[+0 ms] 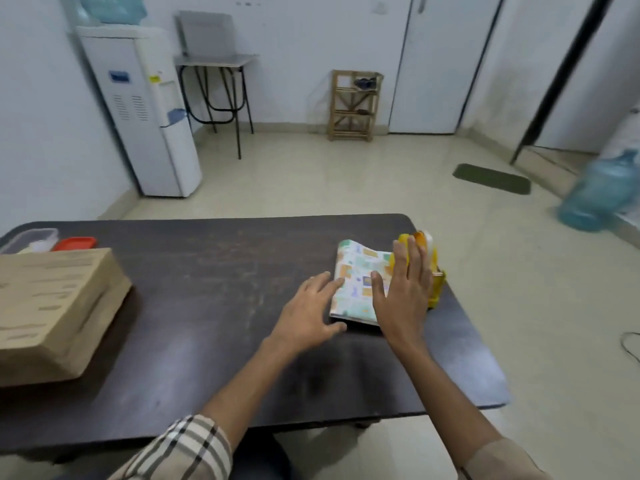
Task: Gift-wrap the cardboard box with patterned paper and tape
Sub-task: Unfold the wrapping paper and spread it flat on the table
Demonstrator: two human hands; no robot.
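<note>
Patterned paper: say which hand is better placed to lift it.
Left. The left hand is open at the folded patterned paper's free near-left edge. The right hand lies flat across its right side, partly over the yellow tape dispenser.

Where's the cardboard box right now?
In the head view, the cardboard box sits at the table's left edge, just in front of a red lid, well apart from the folded patterned paper on the right.
</note>
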